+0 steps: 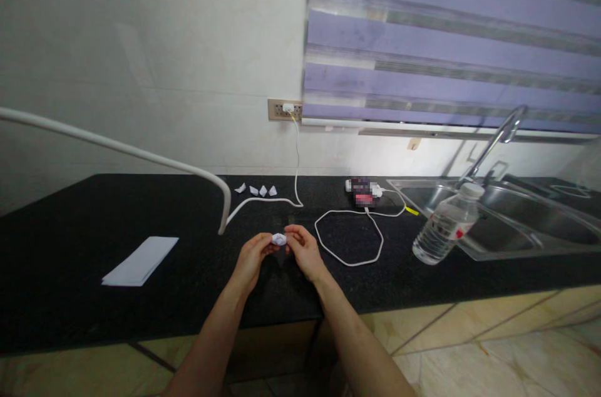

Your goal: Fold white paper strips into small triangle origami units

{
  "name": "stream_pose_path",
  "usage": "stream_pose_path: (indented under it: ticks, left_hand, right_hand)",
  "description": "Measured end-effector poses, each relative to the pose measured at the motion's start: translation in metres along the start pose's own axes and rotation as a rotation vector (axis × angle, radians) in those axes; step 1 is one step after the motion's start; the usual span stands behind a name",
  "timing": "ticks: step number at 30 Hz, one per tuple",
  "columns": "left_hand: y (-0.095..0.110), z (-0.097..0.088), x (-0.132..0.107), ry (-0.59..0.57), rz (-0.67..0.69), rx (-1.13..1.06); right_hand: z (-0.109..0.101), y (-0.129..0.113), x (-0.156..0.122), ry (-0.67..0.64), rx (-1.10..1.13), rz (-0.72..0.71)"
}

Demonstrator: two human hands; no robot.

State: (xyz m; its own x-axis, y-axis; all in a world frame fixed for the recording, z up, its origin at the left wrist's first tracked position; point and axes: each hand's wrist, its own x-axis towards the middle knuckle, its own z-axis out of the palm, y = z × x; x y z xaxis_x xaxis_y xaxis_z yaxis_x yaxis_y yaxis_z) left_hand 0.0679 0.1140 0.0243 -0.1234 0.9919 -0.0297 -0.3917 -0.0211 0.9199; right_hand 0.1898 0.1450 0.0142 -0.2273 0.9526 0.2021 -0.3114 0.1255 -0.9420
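Note:
Both my hands meet over the black countertop (70, 228), pinching a small folded white paper piece (278, 238) between their fingertips. My left hand (253, 256) grips its left side and my right hand (304, 251) its right side. Several similar small folded paper pieces (257, 190) lie in a row at the back of the counter. A stack of flat white paper sheets (141, 261) rests on the counter to the left of my hands.
A clear plastic water bottle (446, 225) stands by the steel sink (507, 221) on the right, under a tap (498, 140). A white cable (350, 237) loops from a wall socket (284, 109) to a device (362, 187). A white curved tube (141, 156) crosses from the left.

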Motion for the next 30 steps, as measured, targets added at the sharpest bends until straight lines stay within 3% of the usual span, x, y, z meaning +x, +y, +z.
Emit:
stream_pose_path:
  ticks: [4, 10, 30]
  left_hand:
    - [0.0019, 0.0004, -0.0009, -0.039, -0.041, -0.066]
    - [0.0021, -0.0001, -0.0015, -0.009, -0.069, -0.079]
    - [0.0016, 0.0023, -0.0038, -0.011, -0.044, -0.062]
  right_hand:
    - [-0.0005, 0.0000, 0.0002, -0.005, 0.028, 0.002]
    - [0.0007, -0.0029, -0.0007, -0.002, 0.030, 0.021]
    - [0.0020, -0.0066, -0.0014, -0.005, 0.018, 0.025]
